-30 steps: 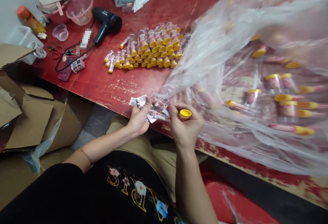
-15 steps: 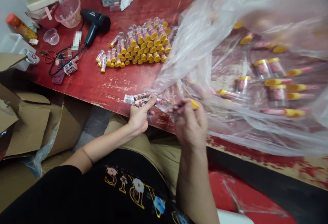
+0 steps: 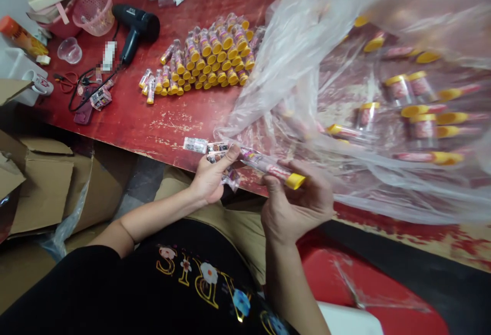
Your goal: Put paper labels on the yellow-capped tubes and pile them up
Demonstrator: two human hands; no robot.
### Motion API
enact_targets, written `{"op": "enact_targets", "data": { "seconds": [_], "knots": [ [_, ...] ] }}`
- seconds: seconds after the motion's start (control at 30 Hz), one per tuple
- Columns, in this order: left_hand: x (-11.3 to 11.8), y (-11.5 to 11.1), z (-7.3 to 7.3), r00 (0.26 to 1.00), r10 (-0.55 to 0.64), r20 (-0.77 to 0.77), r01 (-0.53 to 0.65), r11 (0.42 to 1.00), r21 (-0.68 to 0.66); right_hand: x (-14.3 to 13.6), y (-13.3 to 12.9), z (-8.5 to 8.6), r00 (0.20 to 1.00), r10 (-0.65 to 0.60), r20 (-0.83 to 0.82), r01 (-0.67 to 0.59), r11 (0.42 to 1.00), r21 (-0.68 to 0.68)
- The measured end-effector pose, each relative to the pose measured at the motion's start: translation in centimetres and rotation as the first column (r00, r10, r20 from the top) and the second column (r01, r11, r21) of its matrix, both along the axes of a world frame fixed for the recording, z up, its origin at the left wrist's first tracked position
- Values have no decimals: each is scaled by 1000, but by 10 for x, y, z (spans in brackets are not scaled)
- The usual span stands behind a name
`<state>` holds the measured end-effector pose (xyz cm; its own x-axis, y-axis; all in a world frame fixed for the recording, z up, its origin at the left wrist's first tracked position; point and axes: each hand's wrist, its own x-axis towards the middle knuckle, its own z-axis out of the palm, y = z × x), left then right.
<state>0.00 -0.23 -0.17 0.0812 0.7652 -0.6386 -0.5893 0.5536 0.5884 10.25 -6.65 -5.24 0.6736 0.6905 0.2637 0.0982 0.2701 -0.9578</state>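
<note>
My left hand (image 3: 213, 174) is closed on several flat printed plastic sleeves (image 3: 218, 148), its thumb pressed over them. A clear tube (image 3: 270, 166) with a yellow cap spans the gap between my hands, and its far end is at a purple-printed film sleeve (image 3: 249, 157) beside my left thumb. How far the tube sits inside that sleeve I cannot tell. Around the capped end, my right hand (image 3: 297, 202) holds the tube between thumb and fingers. Beyond my hands lies a stack of yellow-capped tubes (image 3: 210, 56) in printed sleeves.
On the right, a large clear plastic bag (image 3: 291, 69) contains loose yellow-capped tubes (image 3: 399, 89). A hair dryer (image 3: 134, 28), a pink basket (image 3: 94, 10), scissors (image 3: 66, 82) and a mug (image 3: 40, 83) stand or lie at the left. Cardboard boxes (image 3: 49, 186) are below the table edge.
My right hand has turned and its fingers have opened out around the tube, which now shows clearly, cap toward my right palm. My left hand stays nearly in place. The view has shifted slightly.
</note>
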Motion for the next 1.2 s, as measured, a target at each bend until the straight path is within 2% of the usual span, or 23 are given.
{"op": "enact_targets", "data": {
  "seconds": [0.07, 0.17, 0.23, 0.3, 0.4, 0.47, 0.57, 0.77, 0.9, 0.97, 1.03, 1.1, 1.17, 1.2],
  "knots": [
    [-2, -1, 2, 1000, -26, 6, 26, 999, 21, 6, -8, -1, 982, 118, 147, -117, 993, -12],
    [-6, 0, 5, 994, -102, 33, 101, 994, 34, 16, -18, 3, 890, 317, 327, -313, 947, -65],
    [-8, 1, 5, 986, -162, 47, 158, 985, 64, 20, -19, 6, 837, 359, 412, -356, 930, -88],
    [-9, -1, 5, 978, -205, 29, 201, 974, 101, 19, -17, 8, 825, 324, 464, -333, 941, -66],
    [-9, -6, 5, 972, -235, -10, 234, 965, 117, 11, -10, 10, 856, 177, 486, -215, 976, 24],
    [-10, -9, 6, 974, -227, -19, 228, 965, 127, 4, -6, 11, 892, 79, 446, -122, 990, 68],
    [-11, -12, 7, 977, -210, -32, 213, 966, 146, -4, -4, 12, 929, 5, 371, -38, 996, 83],
    [-10, -16, 9, 980, -187, -67, 194, 973, 128, -11, -2, 12, 954, -74, 291, 81, 997, -10],
    [-12, -16, 7, 981, -164, -105, 179, 971, 161, -13, 1, 11, 966, -24, 256, 38, 998, -48],
    [-17, -2, 0, 978, -153, -143, 179, 965, 190, -12, 1, 7, 976, 29, 214, -14, 997, -72],
    [-26, 28, -12, 967, -117, -226, 174, 951, 255, -8, 1, 1, 982, 56, 182, -39, 994, -98],
    [-35, 73, -26, 936, -27, -350, 171, 906, 388, -3, -1, -8, 982, 70, 177, -49, 992, -117],
    [-40, 125, -41, 872, 12, -490, 261, 835, 485, 3, -4, -16, 977, 98, 188, -73, 989, -132],
    [-41, 149, -49, 825, -3, -565, 333, 811, 482, 4, -7, -20, 975, 114, 193, -88, 987, -137]
  ]
}}
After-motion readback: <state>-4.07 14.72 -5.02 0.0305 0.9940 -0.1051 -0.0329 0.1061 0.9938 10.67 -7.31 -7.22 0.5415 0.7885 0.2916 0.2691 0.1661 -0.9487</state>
